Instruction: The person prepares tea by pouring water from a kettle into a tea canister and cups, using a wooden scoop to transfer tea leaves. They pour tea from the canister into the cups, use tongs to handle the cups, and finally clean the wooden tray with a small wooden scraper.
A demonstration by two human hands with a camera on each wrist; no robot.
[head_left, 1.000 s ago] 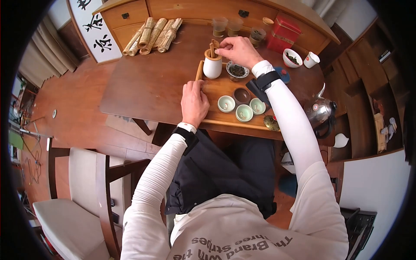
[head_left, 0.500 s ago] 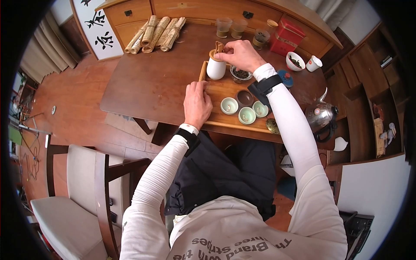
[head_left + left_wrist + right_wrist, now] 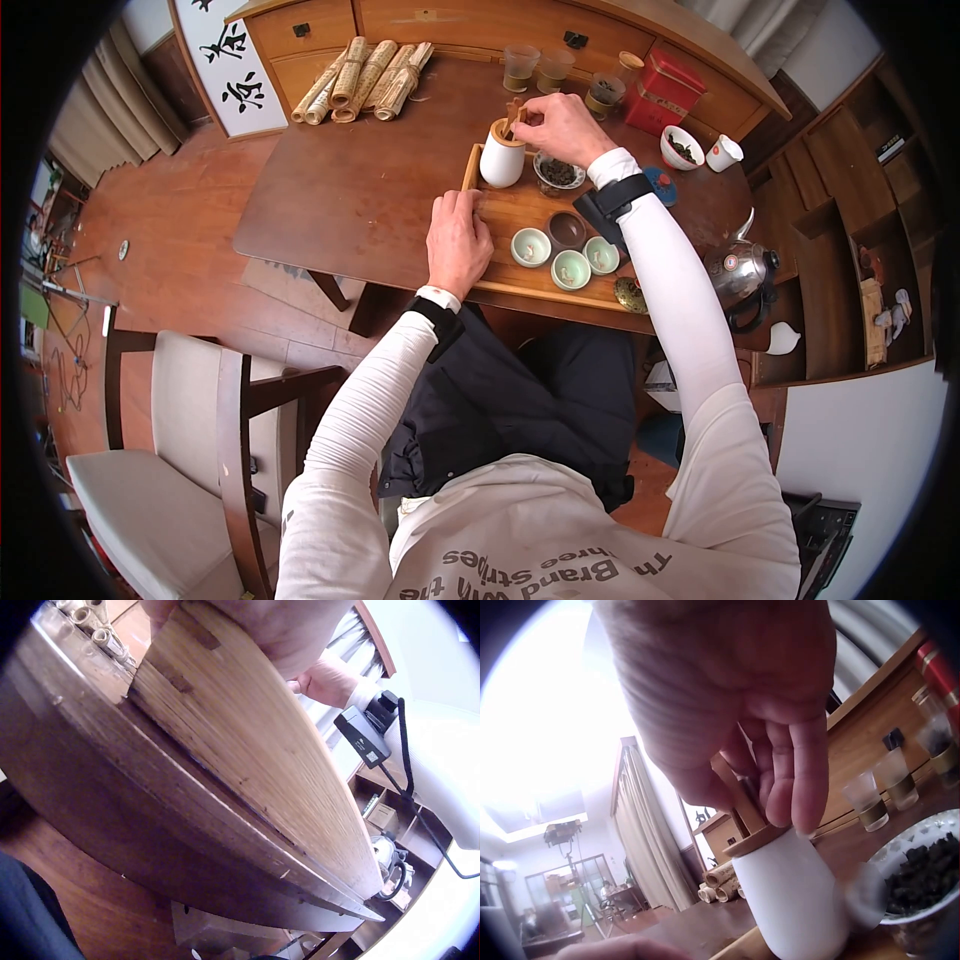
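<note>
A white jar with a wooden rim stands at the back left of the wooden tray, wooden tools upright in it. My right hand pinches one of the tools between thumb and fingers; in the right wrist view the hand is over the jar. My left hand rests on the tray's left edge, its fingers bent over it. In the left wrist view, that hand touches the tray's side. Beside the jar sits a patterned bowl of dark leaves.
On the tray stand pale green cups, a brown cup and a patterned lid. Around it are a kettle, a red box, clear glasses, a leaf-filled white bowl and rolled scrolls.
The right hand has dipped lower at the jar and risen slightly, staying at the tools. The left hand keeps its place on the tray's edge. The head view has shifted a little.
</note>
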